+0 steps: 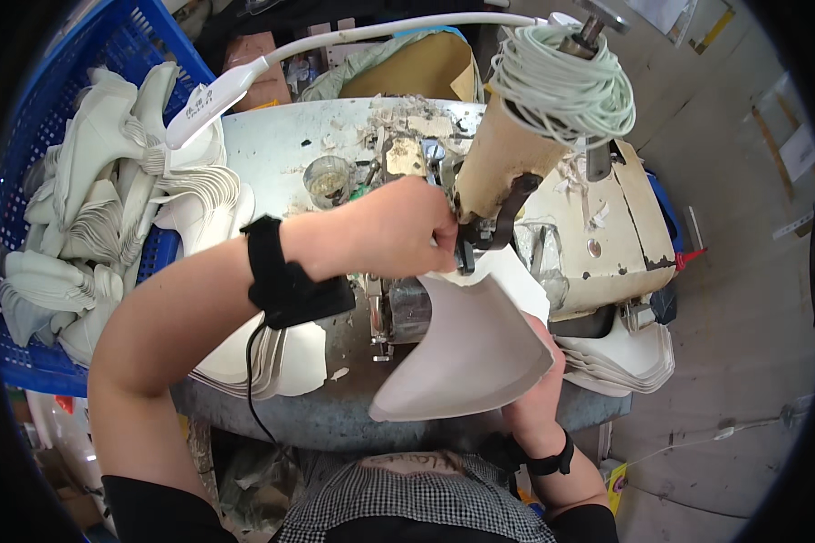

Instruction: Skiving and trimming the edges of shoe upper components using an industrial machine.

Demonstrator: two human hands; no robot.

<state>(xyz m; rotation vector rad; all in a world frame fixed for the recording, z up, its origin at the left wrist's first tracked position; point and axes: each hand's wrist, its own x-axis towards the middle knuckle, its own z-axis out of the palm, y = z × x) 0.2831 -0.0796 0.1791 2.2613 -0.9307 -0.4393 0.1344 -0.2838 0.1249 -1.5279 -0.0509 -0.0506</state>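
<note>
A white curved shoe-upper piece (475, 353) hangs off the front of an industrial sewing machine (507, 163), its upper edge under the machine head. My left hand (394, 228) is closed at that upper edge, right beside the presser area, and the fingertips are partly hidden. At the piece's right side, my right hand (545, 371) grips the edge, with most of its fingers behind the material. Black straps with a device (303, 299) sit on my left wrist, and another strap (552, 457) circles the right one.
A blue plastic basket (186, 54) on the left holds stacks of similar white pieces (100, 181). More stacked pieces lie at the table's front left (285, 357) and right (629, 357). A small glass cup (329, 179), scraps, a white lamp (222, 100) and coiled pale cord (561, 81) surround the machine.
</note>
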